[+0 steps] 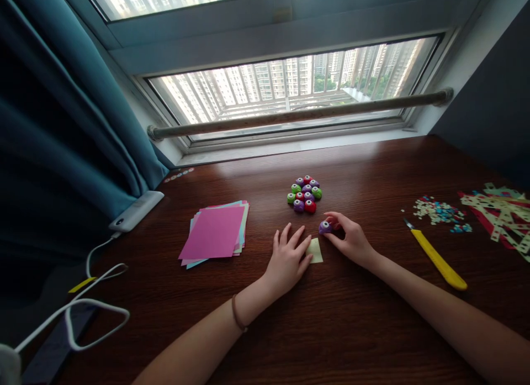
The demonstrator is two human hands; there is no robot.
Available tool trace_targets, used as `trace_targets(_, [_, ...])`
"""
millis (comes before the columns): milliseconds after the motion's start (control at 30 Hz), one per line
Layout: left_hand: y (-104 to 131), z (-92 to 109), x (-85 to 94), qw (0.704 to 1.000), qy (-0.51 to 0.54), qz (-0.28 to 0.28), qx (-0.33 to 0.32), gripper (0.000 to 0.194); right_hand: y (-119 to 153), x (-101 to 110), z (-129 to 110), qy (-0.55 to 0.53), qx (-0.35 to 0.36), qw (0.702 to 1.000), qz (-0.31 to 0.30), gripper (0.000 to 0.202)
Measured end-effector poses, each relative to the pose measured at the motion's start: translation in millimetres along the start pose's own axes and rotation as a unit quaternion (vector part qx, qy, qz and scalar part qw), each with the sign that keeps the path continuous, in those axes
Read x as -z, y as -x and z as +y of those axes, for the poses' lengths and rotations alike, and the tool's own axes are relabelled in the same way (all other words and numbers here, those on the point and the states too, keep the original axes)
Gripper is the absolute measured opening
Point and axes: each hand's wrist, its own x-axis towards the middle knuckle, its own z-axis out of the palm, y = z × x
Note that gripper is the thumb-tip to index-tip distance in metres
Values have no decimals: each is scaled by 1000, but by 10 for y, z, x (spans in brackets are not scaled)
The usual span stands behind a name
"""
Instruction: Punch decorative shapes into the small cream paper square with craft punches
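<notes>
From the head view, the left hand [285, 262] lies spread over the pale paper's [317, 252] left edge; its pressure is hard to judge. The right hand [353, 240] pinches a purple punch [324, 227] just beside the paper. Steadying the sheet flat should help. The dark wooden table [144, 296] adjoins a window [265, 84] and blue curtain [107, 109].

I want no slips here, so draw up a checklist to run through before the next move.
1. Purple punch in the right hand: ok, held near the small pale paper.
2. Left hand at that paper: ok, over its left edge.
3. Left hand pressing firmly: cannot tell.
4. Yellow knife apart from both hands: ok, lying off to the right.
5. Knife blade covered: not ok, its tip shows.
6. Coloured sheets squared up: not ok, edges stick out unevenly.
</notes>
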Motion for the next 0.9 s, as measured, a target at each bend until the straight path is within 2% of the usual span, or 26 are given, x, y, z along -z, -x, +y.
trace_targets(67, [2, -2, 4, 1000, 1, -4, 1, 41, -14, 0, 36, -1, -21, 999, 30, 39])
trace_targets(167, [4, -6, 6, 1000, 7, -8, 2, 41, -22, 1, 71, -11, -38, 998, 44, 39])
trace_targets(400, [10, -36, 1, 999, 44, -3, 2, 38, -59, 69, 152, 42, -36, 996, 75, 35])
trace_targets(600, [13, -77, -16, 996, 92, 1, -8, 39, -261, 318, 485, 131, -53, 979, 148, 32])
trace_targets(767, [12, -97, -25, 991, 132, 2, -6, 38, -395, 482, 766, 136, -97, 969, 185, 34])
trace_targets(833, [12, -99, -28, 988, 152, 4, -4, 38, -416, 508, 768, 152, -95, 965, 189, 36])
trace_targets(900, [9, -100, -25, 984, 179, 9, 2, 40, -408, 501, 667, 197, -65, 956, 207, 40])
